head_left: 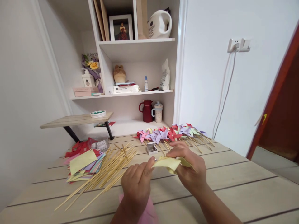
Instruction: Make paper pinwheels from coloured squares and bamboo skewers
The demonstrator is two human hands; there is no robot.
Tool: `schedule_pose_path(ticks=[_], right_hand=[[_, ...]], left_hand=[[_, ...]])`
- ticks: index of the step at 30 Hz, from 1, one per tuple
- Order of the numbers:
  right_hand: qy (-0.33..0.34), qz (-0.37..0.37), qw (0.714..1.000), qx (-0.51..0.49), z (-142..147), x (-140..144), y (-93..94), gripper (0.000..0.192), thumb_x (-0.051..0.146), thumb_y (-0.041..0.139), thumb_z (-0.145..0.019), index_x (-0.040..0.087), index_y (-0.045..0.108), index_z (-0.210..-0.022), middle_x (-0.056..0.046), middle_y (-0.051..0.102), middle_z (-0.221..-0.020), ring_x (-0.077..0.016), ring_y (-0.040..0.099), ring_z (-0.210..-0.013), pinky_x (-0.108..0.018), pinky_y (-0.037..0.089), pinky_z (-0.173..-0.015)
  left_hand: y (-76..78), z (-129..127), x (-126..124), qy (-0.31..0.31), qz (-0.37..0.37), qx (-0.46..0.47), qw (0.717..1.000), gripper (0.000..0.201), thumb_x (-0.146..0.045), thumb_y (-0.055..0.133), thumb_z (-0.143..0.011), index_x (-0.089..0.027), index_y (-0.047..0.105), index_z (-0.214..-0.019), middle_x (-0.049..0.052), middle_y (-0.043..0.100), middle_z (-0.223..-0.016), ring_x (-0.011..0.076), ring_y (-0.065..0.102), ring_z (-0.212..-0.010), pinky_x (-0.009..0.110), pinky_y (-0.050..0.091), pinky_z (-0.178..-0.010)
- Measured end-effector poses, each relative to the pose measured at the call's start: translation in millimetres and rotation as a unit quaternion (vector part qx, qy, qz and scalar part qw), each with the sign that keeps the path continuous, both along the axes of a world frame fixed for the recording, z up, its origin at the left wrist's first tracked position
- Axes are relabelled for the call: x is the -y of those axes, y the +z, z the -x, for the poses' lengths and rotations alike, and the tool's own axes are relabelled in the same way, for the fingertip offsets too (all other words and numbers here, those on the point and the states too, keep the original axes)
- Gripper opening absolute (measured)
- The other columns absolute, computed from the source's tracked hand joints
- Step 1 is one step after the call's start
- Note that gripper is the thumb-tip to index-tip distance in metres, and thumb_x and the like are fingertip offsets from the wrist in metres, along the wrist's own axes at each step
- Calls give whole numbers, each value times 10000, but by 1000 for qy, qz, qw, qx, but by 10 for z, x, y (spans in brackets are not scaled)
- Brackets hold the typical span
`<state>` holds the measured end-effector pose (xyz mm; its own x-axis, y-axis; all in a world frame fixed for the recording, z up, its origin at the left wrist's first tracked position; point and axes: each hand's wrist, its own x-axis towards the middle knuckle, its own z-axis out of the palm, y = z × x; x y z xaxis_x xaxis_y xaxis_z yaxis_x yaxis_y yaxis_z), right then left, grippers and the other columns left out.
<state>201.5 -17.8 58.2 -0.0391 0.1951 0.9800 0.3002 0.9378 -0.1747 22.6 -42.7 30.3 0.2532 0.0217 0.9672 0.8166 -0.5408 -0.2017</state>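
Note:
My right hand (190, 165) grips a yellow sheet of paper (167, 164), which is bent into curved flaps above the table. Facing it from the left, my left hand (137, 180) is closed with the thumb at the paper's left edge. A tiny shiny bit shows at that thumb tip, too small to name. Just beyond the hands stands a small open white box (152, 148) with dark small contents. Something pink (148, 213) shows below my left hand, partly hidden by it.
Thin wooden sticks (109, 174) lie spread on the left, next to a stack of coloured paper squares (83, 163). Paper pinwheels (161, 134) on sticks lie along the back. A small raised shelf (77, 120) stands at the back left, before a white shelf unit (137, 46).

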Motion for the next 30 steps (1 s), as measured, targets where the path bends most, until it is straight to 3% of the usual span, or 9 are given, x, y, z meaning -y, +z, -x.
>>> schedule_pose_path(ticks=[3,11,20,23,25,26,30], right_hand=[[21,-8,1000,21,-16,-9,-6,187,107,611,-830,256,659,-933,5,690,-711,-189,634,-605,-465,551,-810],[19,1,998,56,-18,-24,-8,269,102,550,-864,262,643,-1059,-40,735,-841,-233,681,-784,-439,515,-813],[48,48,998,17,-35,-40,-80,400,120,620,-858,275,599,-1227,-47,717,-951,-226,642,-860,-414,516,-794],[62,50,996,-25,-29,-44,-94,358,243,619,-900,268,591,-1257,-81,681,-1078,-255,628,-982,-455,504,-870],[82,53,993,-74,-19,-47,-89,359,363,592,-928,261,584,-1273,-95,649,-1135,-268,616,-1026,-480,485,-917],[89,60,989,-101,-13,-48,-83,363,399,571,-941,259,583,-1275,-95,637,-1143,-260,621,-1007,-479,482,-923],[92,129,968,-195,5,-65,-64,303,375,505,-985,253,602,-1245,-80,615,-1126,-208,643,-909,-425,495,-892]], left_hand=[[-2,36,7,-18,13,-3,1000,242,-55,522,-932,-125,653,-1122,81,750,-833,160,682,-696,288,491,-621],[-9,123,22,-17,39,-1,999,285,-26,596,-884,-127,640,-1146,72,746,-874,167,669,-750,318,458,-698],[9,104,39,-33,56,11,998,286,-38,579,-891,-154,652,-1141,58,757,-885,159,675,-735,308,463,-689],[-19,67,12,-59,108,78,989,242,-88,565,-911,-183,684,-1100,41,753,-819,163,675,-705,306,483,-681],[-49,14,-8,-98,194,170,961,181,-172,562,-932,-193,712,-1031,21,729,-724,159,655,-636,290,498,-632],[-62,-19,-14,-124,251,221,934,172,-227,564,-938,-193,724,-992,13,712,-680,151,632,-581,275,495,-585],[-75,-144,-16,-236,449,357,784,282,-419,592,-907,-180,740,-924,4,669,-602,109,506,-429,231,425,-448]])
